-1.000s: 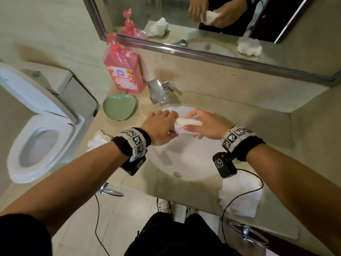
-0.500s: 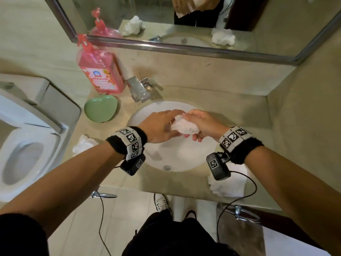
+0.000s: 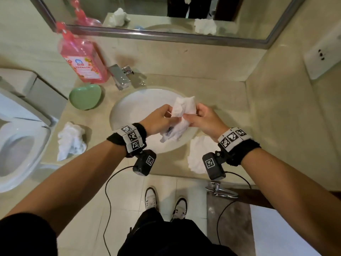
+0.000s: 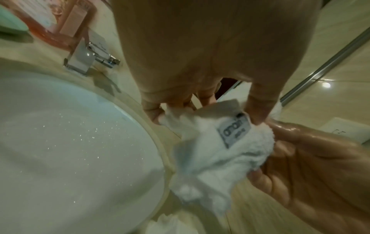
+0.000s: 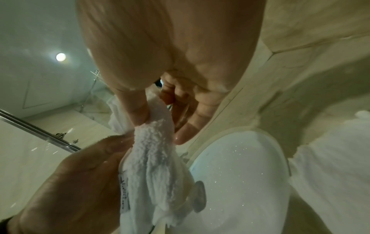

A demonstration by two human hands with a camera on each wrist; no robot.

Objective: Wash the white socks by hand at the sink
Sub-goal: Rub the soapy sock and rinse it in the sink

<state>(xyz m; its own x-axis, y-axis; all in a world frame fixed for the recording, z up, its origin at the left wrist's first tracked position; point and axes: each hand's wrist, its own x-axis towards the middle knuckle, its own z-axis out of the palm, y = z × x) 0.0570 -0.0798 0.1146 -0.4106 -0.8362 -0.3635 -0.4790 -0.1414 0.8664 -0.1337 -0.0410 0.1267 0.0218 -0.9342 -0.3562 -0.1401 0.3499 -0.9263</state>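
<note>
White sock point(image 3: 181, 115) was grasped by both hands' fingers point(image 3: 167, 115) over the sink point(image 3: 129, 108), scrubbing seemingly unfinished, rinsing left.

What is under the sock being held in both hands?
The sock, pinched by the left hand and right hand, hangs over the white basin. The drain shows below it; the sock hides the basin's near edge.

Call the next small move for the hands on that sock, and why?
Probably rub the two gripped parts against each other over the sink. Both the left hand and right hand already pinch the bunched white sock above the bowl, and the faucet shows no running water, so scrubbing seems likelier than rinsing.
</note>
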